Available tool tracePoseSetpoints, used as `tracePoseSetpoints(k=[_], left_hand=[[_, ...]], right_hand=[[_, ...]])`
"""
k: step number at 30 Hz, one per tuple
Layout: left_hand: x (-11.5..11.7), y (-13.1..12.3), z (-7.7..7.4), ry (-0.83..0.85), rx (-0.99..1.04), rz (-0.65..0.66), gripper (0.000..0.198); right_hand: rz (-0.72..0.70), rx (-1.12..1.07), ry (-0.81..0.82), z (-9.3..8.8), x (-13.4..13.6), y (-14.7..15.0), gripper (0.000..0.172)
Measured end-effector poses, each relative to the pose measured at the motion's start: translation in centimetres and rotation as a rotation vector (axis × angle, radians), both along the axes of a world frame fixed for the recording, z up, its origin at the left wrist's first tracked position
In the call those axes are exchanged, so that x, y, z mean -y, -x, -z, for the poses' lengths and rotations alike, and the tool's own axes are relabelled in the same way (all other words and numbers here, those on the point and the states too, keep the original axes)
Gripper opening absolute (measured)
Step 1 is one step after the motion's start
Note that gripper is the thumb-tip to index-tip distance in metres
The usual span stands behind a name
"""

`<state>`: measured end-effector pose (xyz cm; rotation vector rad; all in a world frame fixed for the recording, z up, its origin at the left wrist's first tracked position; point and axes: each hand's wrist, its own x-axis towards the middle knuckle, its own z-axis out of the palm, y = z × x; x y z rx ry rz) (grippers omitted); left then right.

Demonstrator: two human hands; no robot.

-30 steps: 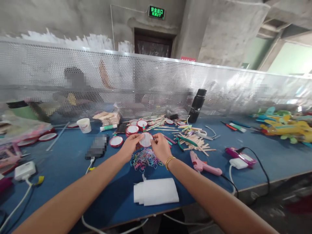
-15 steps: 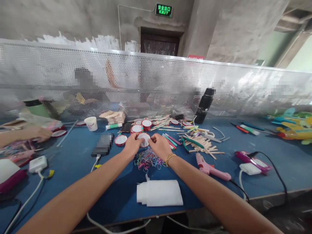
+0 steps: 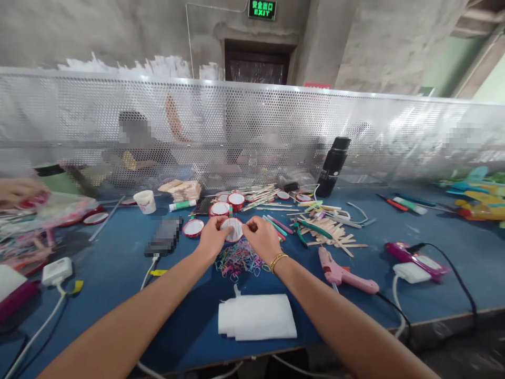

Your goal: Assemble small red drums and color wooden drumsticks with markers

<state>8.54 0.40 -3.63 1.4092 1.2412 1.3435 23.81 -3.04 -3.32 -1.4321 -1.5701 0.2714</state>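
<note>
Both my hands meet over the middle of the blue table (image 3: 110, 263). My left hand (image 3: 211, 238) and my right hand (image 3: 261, 237) pinch a small round white lid (image 3: 233, 227) with a red rim between their fingertips, held just above the table. Right below the hands lies a pile of coloured rubber bands (image 3: 236, 260). More red-rimmed round lids (image 3: 193, 227) lie just behind and to the left of my hands.
A folded white cloth (image 3: 256, 322) lies near the front edge. A pink glue gun (image 3: 343, 273) and wooden sticks (image 3: 331, 231) are to the right, a phone (image 3: 163, 237) to the left, a black bottle (image 3: 333, 166) at the mesh partition. Another person's hand (image 3: 16, 189) is at far left.
My hands have kept hold of the lid with small finger shifts. The view has shifted slightly. The other person's hand at the left has moved up and back.
</note>
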Motion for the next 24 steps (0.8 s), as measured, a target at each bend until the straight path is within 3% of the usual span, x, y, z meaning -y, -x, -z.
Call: tracePoseSetpoints(k=[14, 24], left_hand=[[0.6, -0.4, 0.3, 0.041, 0.074, 0.024, 0.035], [1.9, -0.2, -1.1, 0.210, 0.259, 0.159, 0.042]], right_hand=[[0.000, 0.013, 0.017, 0.1, 0.2, 0.0, 0.014], [0.010, -0.018, 0.023, 0.8, -0.5, -0.5, 0.014]])
